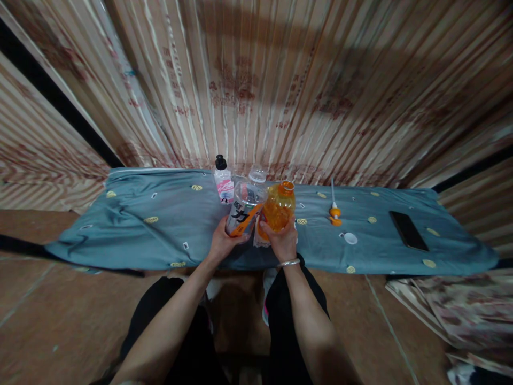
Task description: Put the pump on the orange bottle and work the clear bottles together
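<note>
My left hand (225, 239) is closed round a clear plastic cup (241, 214), wide-mouthed, with a white, black and orange label, tilted a little. Beside it, my right hand (282, 235) grips an orange see-through bottle (280, 202) that has no cap on its neck. The two vessels are close together; whether they touch I cannot tell. Something whitish shows below them, mostly hidden. Just behind is another clear plastic piece (257, 175), partly covered by the cup. A small white bottle (224, 184) with a black cap and pink label stands left of the cup.
An orange pump head (335, 214) with a white tube lies right of the bottle. Near it are a white round piece (350, 238) and a dark phone (409, 231). A teal patterned cloth (132, 235) covers the narrow table, and a striped curtain (256, 80) hangs behind.
</note>
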### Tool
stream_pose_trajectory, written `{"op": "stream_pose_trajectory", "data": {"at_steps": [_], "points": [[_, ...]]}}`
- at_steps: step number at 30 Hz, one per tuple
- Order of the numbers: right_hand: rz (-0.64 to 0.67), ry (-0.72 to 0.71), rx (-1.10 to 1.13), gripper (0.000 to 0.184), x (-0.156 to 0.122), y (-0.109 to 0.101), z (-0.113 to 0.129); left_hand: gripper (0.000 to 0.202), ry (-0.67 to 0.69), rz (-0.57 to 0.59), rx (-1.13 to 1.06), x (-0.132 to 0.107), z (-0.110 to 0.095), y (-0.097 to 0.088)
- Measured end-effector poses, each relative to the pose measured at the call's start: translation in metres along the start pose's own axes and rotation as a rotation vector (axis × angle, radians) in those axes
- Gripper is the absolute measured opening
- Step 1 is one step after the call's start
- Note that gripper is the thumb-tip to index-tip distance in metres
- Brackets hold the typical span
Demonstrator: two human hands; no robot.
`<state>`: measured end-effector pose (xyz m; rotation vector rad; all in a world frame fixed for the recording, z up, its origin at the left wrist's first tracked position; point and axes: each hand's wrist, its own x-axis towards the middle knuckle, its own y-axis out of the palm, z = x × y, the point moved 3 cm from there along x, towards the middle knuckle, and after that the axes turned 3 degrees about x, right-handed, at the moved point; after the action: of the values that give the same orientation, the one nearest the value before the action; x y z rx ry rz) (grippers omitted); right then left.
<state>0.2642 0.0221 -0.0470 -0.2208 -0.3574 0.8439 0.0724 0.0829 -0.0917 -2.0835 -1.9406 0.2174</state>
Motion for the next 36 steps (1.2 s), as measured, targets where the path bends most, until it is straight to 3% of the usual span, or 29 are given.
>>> {"op": "stream_pose_trajectory", "data": {"at_steps": [8, 20, 26, 29, 31, 33, 36], "points": [[-0.026, -0.065, -0.029, 0.077, 0.000, 0.002, -0.007, 0.074, -0.015, 0.016, 0.082, -0.001, -0.002, -0.007], [-0.009, -0.010, -0.053, 0.077, 0.000, 0.000, -0.001, 0.066, -0.047, -0.051, 0.129, 0.004, 0.007, -0.026], [-0.008, -0.011, -0.056, 0.079, 0.000, 0.002, -0.001, 0.084, 0.012, -0.064, 0.111, -0.001, 0.003, -0.022], [-0.012, -0.015, -0.037, 0.083, 0.000, 0.003, 0.000, 0.093, 0.072, -0.115, 0.109, -0.009, -0.003, -0.031], [-0.012, -0.034, -0.015, 0.085, 0.000, 0.003, 0.000, 0.079, 0.112, -0.166, 0.121, -0.018, -0.010, -0.044], [-0.005, -0.065, 0.010, 0.086, 0.001, 0.004, -0.001, 0.051, 0.150, -0.188, 0.130, -0.029, -0.020, -0.056], [0.007, -0.082, 0.032, 0.086, 0.001, 0.004, -0.002, 0.023, 0.219, -0.084, 0.122, -0.049, -0.038, -0.056]]}}
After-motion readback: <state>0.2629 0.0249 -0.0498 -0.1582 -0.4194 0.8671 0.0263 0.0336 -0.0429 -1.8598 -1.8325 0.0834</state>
